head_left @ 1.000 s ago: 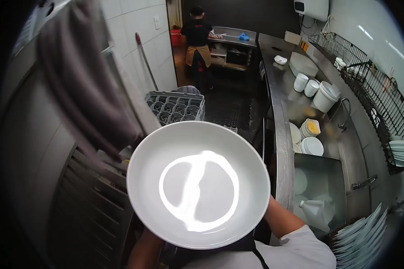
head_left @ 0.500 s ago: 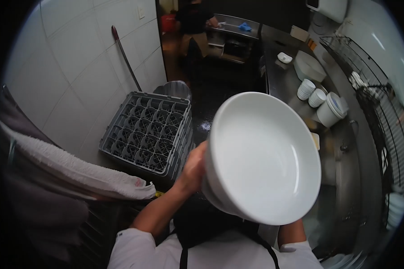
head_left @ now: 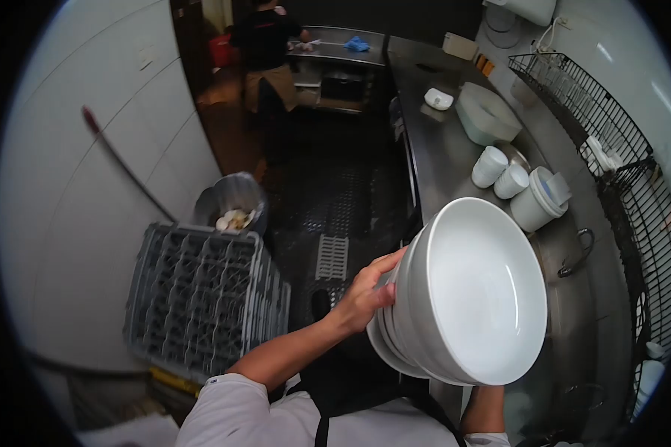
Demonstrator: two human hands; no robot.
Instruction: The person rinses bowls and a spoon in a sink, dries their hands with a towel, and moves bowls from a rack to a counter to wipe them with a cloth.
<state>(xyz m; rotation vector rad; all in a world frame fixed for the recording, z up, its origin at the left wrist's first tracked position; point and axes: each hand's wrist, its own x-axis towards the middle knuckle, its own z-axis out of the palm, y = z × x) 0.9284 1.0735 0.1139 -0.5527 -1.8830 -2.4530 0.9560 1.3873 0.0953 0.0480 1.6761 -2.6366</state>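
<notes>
A stack of white bowls [head_left: 484, 290] is tilted in front of my chest, the inside of the top one facing up toward me. My left hand [head_left: 365, 294] grips the stack's left side, thumb and fingers pressed against the rims. My right forearm [head_left: 488, 406] runs up behind the bowls, which hide my right hand and its fingers. Several rims show nested under the top bowl at its lower left.
Grey glass racks [head_left: 201, 298] are stacked at left, beside a bin [head_left: 231, 205] with scraps. Along the right runs a steel counter [head_left: 432, 141] with stacked white cups [head_left: 490, 166], a white bucket [head_left: 537, 201] and a plastic tub [head_left: 488, 113]. A co-worker [head_left: 268, 67] stands at the back.
My view has turned to the right and forward. The stack of bowls has shifted slightly right and lower, and more of its lower rims show. The bin's contents have come into sight.
</notes>
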